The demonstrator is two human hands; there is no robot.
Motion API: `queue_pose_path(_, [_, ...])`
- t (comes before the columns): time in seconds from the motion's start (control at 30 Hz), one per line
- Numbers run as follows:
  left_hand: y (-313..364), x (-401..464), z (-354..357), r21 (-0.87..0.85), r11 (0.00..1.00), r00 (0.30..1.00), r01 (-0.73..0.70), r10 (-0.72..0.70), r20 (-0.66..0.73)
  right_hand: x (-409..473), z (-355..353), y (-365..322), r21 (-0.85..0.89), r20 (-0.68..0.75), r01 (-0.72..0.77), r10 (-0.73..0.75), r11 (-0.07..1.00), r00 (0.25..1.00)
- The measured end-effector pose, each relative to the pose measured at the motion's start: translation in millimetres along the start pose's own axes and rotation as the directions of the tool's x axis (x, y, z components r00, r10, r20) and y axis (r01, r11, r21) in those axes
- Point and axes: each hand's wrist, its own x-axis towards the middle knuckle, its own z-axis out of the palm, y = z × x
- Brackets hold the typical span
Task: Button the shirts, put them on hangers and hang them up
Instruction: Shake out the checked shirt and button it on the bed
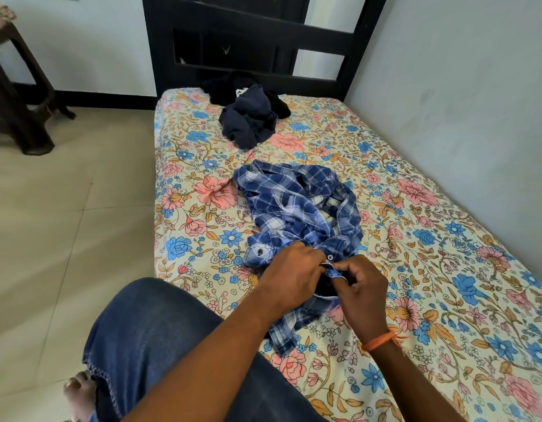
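The left hand (pixel 289 271), fingers curled, pinches the near front edge of the blue plaid shirt (pixel 297 205). The right hand (pixel 362 287), thumb and forefinger closed, grips the facing edge of the same shirt beside a small button (pixel 330 257). Both forearms extend forward from the lower frame, with the hands meeting knuckle to knuckle above the cloth. An orange thread band (pixel 380 341) circles the right wrist. The shirt lies crumpled, of soft woven check, on the floral bed (pixel 446 269). A dark navy garment (pixel 248 120) sits bunched near the black headboard (pixel 263 35).
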Motion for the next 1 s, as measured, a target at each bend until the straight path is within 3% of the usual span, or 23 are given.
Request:
queue_pose_path(0.4, [-0.3, 1.9, -5.3, -0.069, 0.987, 0.976, 0.145, -0.154, -0.155, 3.5, 8.4, -13.0, -0.072, 0.009, 0.092, -0.092, 0.993, 0.996])
queue_pose_path(0.53, [-8.6, -0.7, -8.3, -0.269, 0.939, 0.970, 0.213, -0.236, -0.059, -2.5, 7.4, -16.5, -0.013, 0.027, 0.037, -0.037, 0.999, 0.999])
queue_pose_path(0.67, [-13.3, -4.6, -6.9, -0.408, 0.880, 0.967, 0.242, -0.251, 0.034, -1.6, 2.1, -12.3, -0.089, 0.076, 0.084, -0.078, 0.992, 0.994])
queue_pose_path(0.77, [-6.3, -6.4, -7.1, -0.421, 0.879, 0.973, 0.225, -0.224, 0.053, -2.2, 1.2, -3.3, -0.107, 0.079, 0.033, -0.025, 0.994, 0.997])
queue_pose_path(1.0, [0.3, -14.4, -6.8, -0.295, 0.943, 0.987, 0.157, -0.141, 0.077, -11.2, -4.4, 5.9, -0.207, 0.147, 0.164, -0.135, 0.965, 0.980])
